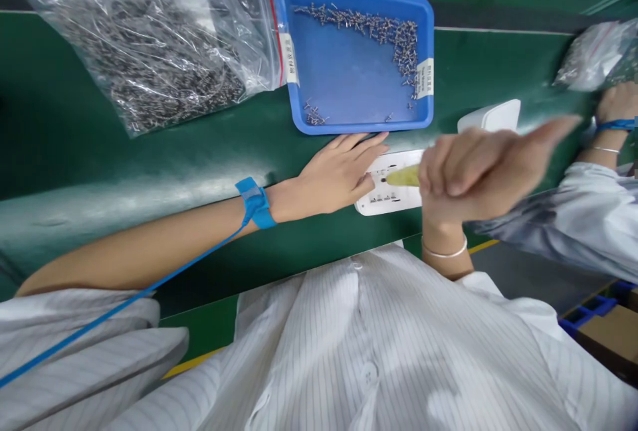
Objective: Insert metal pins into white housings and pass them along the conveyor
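Bright, even indoor light. A broad pale glare spreads across the left of the green counter (199, 165), and small white highlights glint on the clear plastic bag (169, 52). The right hand (483, 172) is softened by motion blur; wide-angle distortion stretches the outer edges.

Bench (209, 155): we see green
Left: screw bag (169, 72)
Middle: blue tray (343, 76), white panel (405, 201)
Right: white casing (498, 116), plastic bag (591, 56)

My left forearm (164, 245), bare, slants inward; my left hand (339, 175) lies palm down, fingers extended and slightly parted, thumb angled inward. My right hand (478, 172), above its wrist (443, 242), shows curled fingers and a thumb (551, 131) stretched outward, slightly blurred.
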A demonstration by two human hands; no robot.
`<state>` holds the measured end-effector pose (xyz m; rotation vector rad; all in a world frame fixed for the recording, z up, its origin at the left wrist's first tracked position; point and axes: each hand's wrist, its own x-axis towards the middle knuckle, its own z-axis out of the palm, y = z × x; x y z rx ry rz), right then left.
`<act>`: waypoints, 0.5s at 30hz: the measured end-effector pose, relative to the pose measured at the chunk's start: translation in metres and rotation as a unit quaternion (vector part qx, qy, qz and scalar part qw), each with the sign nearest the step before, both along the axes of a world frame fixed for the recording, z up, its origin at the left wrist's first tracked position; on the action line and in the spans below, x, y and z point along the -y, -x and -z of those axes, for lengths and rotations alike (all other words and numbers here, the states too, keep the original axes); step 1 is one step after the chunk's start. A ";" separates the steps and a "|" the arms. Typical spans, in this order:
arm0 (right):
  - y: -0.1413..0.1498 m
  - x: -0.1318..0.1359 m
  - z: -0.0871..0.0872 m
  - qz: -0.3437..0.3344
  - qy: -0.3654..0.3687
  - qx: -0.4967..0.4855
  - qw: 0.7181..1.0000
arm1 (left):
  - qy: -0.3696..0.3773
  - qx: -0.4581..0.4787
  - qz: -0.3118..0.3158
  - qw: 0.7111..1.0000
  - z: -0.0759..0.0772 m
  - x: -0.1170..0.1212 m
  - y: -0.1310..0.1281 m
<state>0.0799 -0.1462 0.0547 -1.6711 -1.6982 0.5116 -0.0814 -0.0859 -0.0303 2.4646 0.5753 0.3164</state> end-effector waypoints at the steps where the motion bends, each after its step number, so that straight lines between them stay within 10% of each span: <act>1: 0.010 -0.011 0.003 0.058 -0.020 -0.015 0.998 | 0.004 -0.001 -0.002 1.000 0.000 0.000 -0.001; 6: 0.045 -0.041 0.000 0.227 -0.050 -0.068 0.970 | 0.015 0.014 -0.020 1.000 0.002 0.001 -0.003; 15: 0.041 -0.036 0.004 0.168 -0.150 -0.267 0.937 | 0.022 0.004 -0.023 0.999 0.001 0.001 -0.003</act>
